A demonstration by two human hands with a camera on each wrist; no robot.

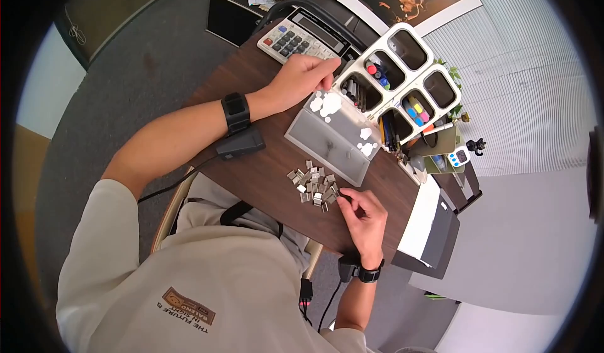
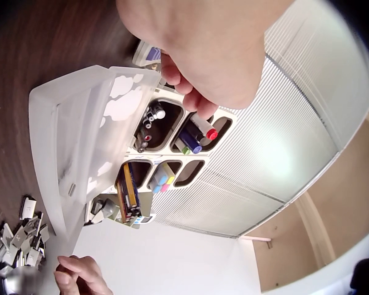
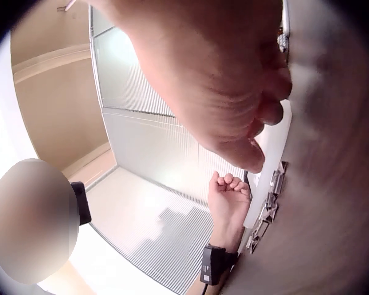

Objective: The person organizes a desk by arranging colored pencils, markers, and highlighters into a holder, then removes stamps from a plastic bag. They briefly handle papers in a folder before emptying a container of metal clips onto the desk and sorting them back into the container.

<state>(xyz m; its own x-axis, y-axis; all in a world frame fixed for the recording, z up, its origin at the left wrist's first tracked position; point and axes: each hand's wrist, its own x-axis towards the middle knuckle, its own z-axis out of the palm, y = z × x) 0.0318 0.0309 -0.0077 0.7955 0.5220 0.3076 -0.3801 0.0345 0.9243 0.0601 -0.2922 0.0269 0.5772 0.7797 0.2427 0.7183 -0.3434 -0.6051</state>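
Observation:
A loose pile of small silver metal clips [image 1: 311, 184] lies on the dark wooden table. My right hand [image 1: 363, 218] is at the pile's edge, thumb and index fingertips close together beside the outer clips; I cannot tell whether a clip is between them. Beyond the pile stands a translucent plastic box [image 1: 314, 144], its lid with white cloud shapes tilted back. In the left wrist view a single clip [image 2: 72, 189] shows within the box. My left hand [image 1: 305, 79] hovers near the lid's far corner, fingers loosely curled and holding nothing, as the right wrist view also shows.
Behind the box, a white organizer [image 1: 377, 104] holds pens, markers and highlighters. A large calculator [image 1: 302, 38] lies beyond my left hand. A black cabled device [image 1: 242, 143] sits at the table's near edge, below my left wrist. White paper [image 1: 418, 218] lies to the right.

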